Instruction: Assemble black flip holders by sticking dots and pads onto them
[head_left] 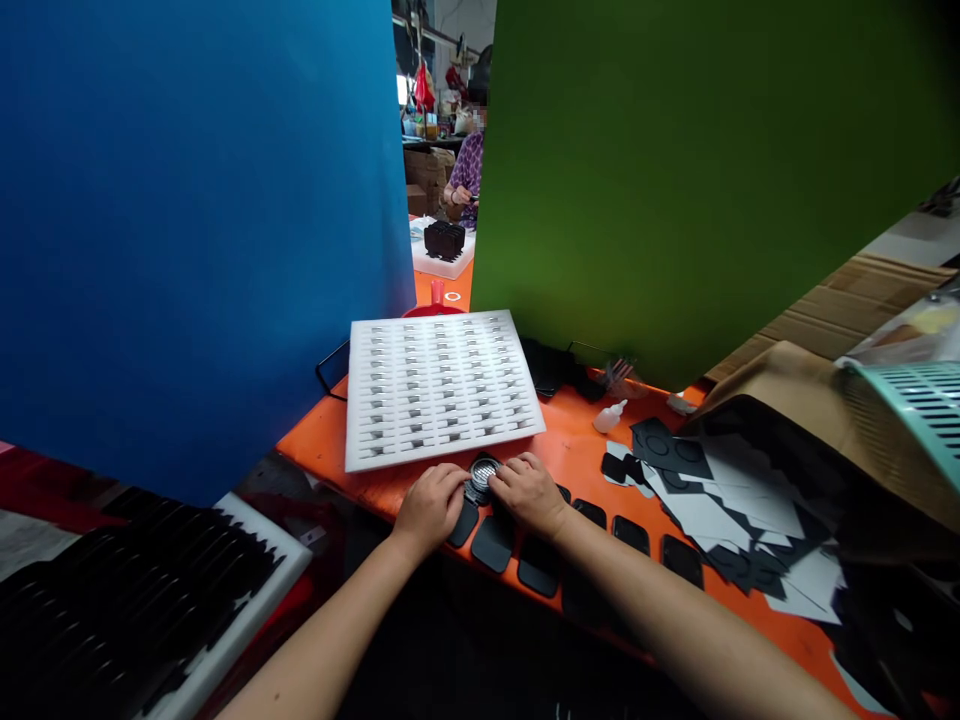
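Between my two hands sits a black piece with a round, silvery mesh grille (484, 474), just in front of the white foam tray. My left hand (432, 505) is closed with thumb and forefinger at its left edge. From the other side, my right hand (528, 492) grips the right edge with bent fingers. Part of the piece is hidden under the fingers. Flat black rounded plates (493, 544) lie in rows on the orange table near both wrists, partly covered by my right forearm.
A white foam tray (442, 385) with rows of slots holding thin parts stands ahead. Right are a white dropper bottle (610, 416) and black and white sheet scraps (739, 495). Blue (202, 220) and green (675, 180) panels flank the table; a co-worker (466, 170) sits beyond.
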